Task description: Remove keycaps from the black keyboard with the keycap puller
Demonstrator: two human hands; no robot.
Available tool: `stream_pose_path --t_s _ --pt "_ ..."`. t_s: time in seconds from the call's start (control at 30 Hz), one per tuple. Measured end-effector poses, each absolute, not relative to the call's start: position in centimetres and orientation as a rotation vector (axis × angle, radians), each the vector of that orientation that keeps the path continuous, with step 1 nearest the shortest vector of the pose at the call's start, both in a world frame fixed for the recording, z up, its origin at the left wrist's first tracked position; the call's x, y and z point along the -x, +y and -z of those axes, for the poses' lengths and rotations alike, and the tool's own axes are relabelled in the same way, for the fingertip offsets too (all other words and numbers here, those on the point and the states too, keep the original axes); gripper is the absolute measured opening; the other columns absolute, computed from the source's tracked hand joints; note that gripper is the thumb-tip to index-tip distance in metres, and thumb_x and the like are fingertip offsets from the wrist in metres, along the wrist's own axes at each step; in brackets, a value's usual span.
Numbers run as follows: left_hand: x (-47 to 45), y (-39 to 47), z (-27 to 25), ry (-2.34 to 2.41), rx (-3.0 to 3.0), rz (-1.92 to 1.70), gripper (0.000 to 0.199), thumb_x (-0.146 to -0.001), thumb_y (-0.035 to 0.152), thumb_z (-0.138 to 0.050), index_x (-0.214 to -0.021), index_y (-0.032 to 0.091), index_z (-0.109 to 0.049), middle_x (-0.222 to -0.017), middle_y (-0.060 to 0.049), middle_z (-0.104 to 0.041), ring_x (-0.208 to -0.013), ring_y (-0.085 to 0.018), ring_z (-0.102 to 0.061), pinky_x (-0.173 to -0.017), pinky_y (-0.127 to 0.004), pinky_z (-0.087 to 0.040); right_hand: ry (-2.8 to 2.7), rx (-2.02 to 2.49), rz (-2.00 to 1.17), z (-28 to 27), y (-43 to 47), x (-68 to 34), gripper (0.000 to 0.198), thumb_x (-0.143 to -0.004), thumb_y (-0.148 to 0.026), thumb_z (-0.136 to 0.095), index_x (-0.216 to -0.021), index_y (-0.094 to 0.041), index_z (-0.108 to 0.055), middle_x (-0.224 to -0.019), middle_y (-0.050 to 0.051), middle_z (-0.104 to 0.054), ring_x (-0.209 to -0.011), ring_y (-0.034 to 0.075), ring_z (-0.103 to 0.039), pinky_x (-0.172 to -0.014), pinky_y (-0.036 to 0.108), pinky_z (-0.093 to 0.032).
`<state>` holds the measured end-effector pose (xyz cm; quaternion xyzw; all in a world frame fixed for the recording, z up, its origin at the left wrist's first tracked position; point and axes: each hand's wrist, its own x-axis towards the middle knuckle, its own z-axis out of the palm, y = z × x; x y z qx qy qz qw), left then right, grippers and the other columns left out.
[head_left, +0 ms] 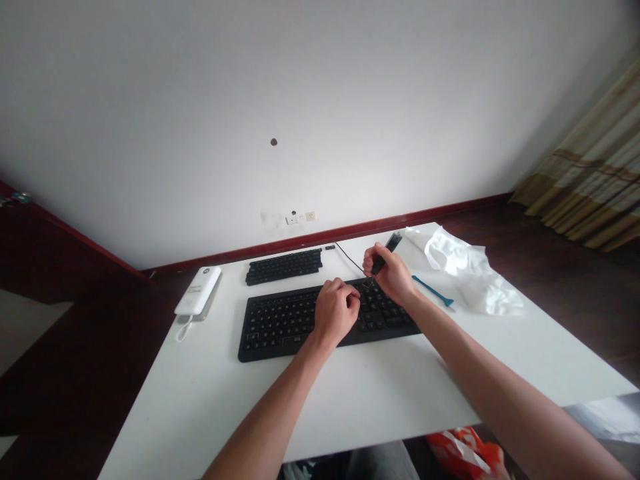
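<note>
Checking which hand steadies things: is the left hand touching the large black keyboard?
Touching. The head view shows the left hand resting curled on the keys of the large black keyboard, with no gap visible between them.

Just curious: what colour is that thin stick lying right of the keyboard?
Blue; the thin plastic stick shows in the head view.

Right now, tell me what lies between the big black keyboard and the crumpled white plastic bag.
In the head view, a blue-handled tool lies on the white table between the keyboard and the plastic bag.
</note>
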<state>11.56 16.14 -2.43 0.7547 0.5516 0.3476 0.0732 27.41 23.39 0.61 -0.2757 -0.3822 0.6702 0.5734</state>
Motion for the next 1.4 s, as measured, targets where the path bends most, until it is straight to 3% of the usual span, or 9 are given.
stream_pose_path --t_s 0.17,0.33,0.43,0.53,0.8,1.2,1.4 --pt "-11.5 16.1 2.4 1.647 -2.263 -1.053 0.023 -0.088 0.006 -0.059 -0.085 0.022 -0.075 -0.087 -0.003 -0.065 -0.089 -0.020 -0.059 -0.085 -0.033 -0.051 -1.018 0.715 -1.512 -0.3 23.0 -27.0 0.028 -0.087 -0.044 -0.075 -0.084 -0.016 -0.075 -0.073 0.003 -0.060 -0.064 0.014 -0.054 -0.059 0.027 -0.046" --pt "-11.6 16.0 2.1 1.526 -2.286 -1.038 0.023 -0.087 0.006 -0.061 -0.089 0.023 -0.076 -0.088 -0.003 -0.064 -0.090 -0.020 -0.060 -0.087 -0.032 -0.052 -0.940 0.715 -1.529 -0.4 23.3 -27.4 0.020 -0.084 -0.036 -0.076 -0.092 -0.018 -0.071 -0.060 -0.007 -0.040 -0.047 0.007 -0.026 -0.041 0.023 -0.023" --pt "-11.7 15.8 2.0 1.425 -2.325 -1.003 0.025 -0.087 0.006 -0.061 -0.093 0.024 -0.078 -0.090 -0.003 -0.064 -0.093 -0.020 -0.060 -0.087 -0.032 -0.053 -0.879 0.683 -1.563 -0.7 23.4 -27.7 0.015 -0.084 -0.033 -0.073 -0.089 -0.019 -0.068 -0.054 -0.011 -0.024 -0.046 0.008 -0.016 -0.039 0.021 -0.018" --pt "-11.8 15.8 2.0 1.423 -2.338 -0.981 0.028 -0.087 0.007 -0.061 -0.102 0.024 -0.078 -0.093 -0.004 -0.064 -0.095 -0.020 -0.060 -0.089 -0.032 -0.053 -0.860 0.667 -1.605 -1.0 23.2 -27.8 0.017 -0.086 -0.032 -0.070 -0.077 -0.019 -0.063 -0.051 -0.012 -0.017 -0.046 0.008 -0.010 -0.038 0.020 -0.016" --pt "-11.9 15.8 2.1 1.479 -2.404 -0.905 0.027 -0.089 0.010 -0.062 -0.105 0.024 -0.078 -0.094 -0.005 -0.066 -0.096 -0.021 -0.061 -0.091 -0.034 -0.053 -0.786 0.720 -1.644 -0.7 22.5 -26.8 0.030 -0.084 -0.032 -0.067 -0.062 -0.020 -0.052 -0.046 -0.011 -0.018 -0.042 0.006 -0.014 -0.036 0.020 -0.018" --pt "-11.8 15.8 2.2 1.597 -2.324 -0.977 0.025 -0.091 0.012 -0.061 -0.112 0.022 -0.072 -0.102 -0.005 -0.067 -0.100 -0.022 -0.060 -0.093 -0.034 -0.053 -0.771 0.728 -1.568 -0.3 22.4 -26.3 0.036 -0.082 -0.031 -0.067 -0.058 -0.022 -0.041 -0.047 -0.010 -0.019 -0.041 0.007 -0.014 -0.036 0.021 -0.016" --pt "-11.7 16.0 2.5 1.599 -2.323 -0.963 0.021 -0.095 0.020 -0.064 -0.115 0.022 -0.072 -0.101 -0.005 -0.065 -0.100 -0.022 -0.060 -0.093 -0.036 -0.053 -1.195 0.981 -1.366 -1.4 23.1 -28.1 0.039 -0.086 -0.049 -0.066 -0.064 -0.023 -0.047 -0.048 -0.009 -0.024 -0.044 0.009 -0.019 -0.041 0.026 -0.017"
